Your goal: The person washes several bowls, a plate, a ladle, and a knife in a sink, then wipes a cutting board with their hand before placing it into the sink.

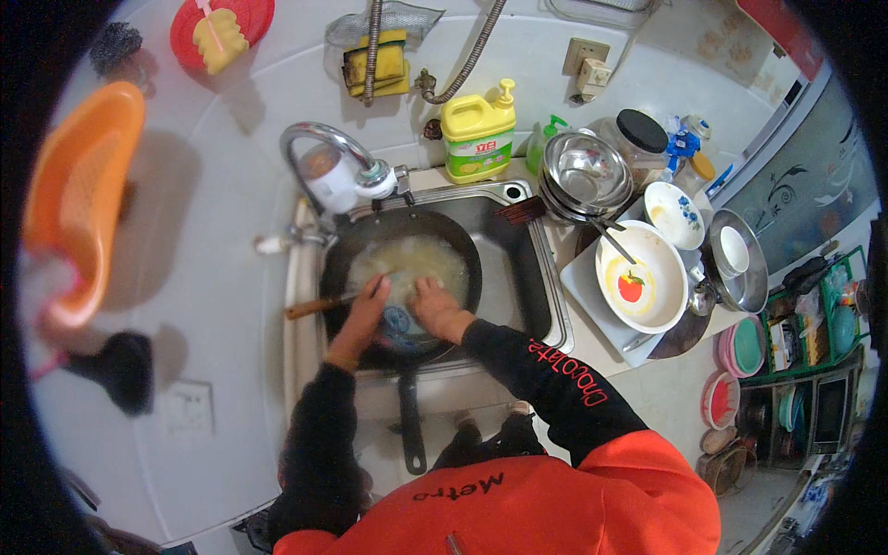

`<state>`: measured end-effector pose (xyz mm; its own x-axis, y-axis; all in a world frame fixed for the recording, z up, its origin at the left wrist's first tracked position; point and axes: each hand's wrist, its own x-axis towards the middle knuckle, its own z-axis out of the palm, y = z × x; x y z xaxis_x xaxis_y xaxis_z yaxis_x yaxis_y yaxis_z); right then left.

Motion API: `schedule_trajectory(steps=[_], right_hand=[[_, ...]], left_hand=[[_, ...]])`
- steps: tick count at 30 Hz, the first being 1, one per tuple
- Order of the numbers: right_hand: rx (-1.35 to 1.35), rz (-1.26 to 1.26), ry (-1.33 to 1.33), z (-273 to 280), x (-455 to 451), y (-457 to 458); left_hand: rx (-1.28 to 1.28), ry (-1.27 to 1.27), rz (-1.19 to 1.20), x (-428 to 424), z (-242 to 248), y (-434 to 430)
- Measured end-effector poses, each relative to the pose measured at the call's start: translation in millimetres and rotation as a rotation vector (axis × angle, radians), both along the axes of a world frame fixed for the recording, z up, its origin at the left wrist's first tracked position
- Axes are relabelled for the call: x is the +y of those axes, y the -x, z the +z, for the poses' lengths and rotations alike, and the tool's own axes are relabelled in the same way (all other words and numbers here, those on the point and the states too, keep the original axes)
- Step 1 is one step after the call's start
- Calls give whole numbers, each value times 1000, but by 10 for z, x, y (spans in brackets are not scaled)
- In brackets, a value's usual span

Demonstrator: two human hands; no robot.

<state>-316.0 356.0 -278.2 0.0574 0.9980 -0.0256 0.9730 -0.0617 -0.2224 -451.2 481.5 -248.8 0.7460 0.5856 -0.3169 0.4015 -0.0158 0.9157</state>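
A large black wok (470, 260) sits in the stainless steel sink (510, 257), its long black handle (411, 423) jutting over the front edge toward me. Cloudy water (409, 257) with some foam partly fills it. My left hand (362, 312) grips the metal shaft of a utensil whose wooden handle (316, 306) crosses the wok's left rim; its head is hidden in the water. Beside it, my right hand (437, 305) dips its fingers into the water, and whatever they touch is hidden. Something blue-patterned (397, 321) shows between the hands near the wok's front side.
A chrome faucet (333, 139) arches over the sink's back left. Behind the sink stands a yellow detergent jug (479, 132). Stacked steel bowls (586, 170), a white basin (642, 305) and a flowered bowl (673, 215) crowd the right counter. An orange basket (83, 187) hangs at left.
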Motion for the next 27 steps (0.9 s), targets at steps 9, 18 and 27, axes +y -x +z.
schedule_trajectory(steps=[9, 18, 27], right_hand=[[488, -522, -13, 104, 146, -269], [1480, -724, -73, 187, -185, -306], [1586, -640, 367, 336, 113, -770]], left_hand=[[75, 365, 28, -183, 530, 99], [-177, 507, 236, -352, 223, 133], [42, -929, -571, -318, 451, 116]])
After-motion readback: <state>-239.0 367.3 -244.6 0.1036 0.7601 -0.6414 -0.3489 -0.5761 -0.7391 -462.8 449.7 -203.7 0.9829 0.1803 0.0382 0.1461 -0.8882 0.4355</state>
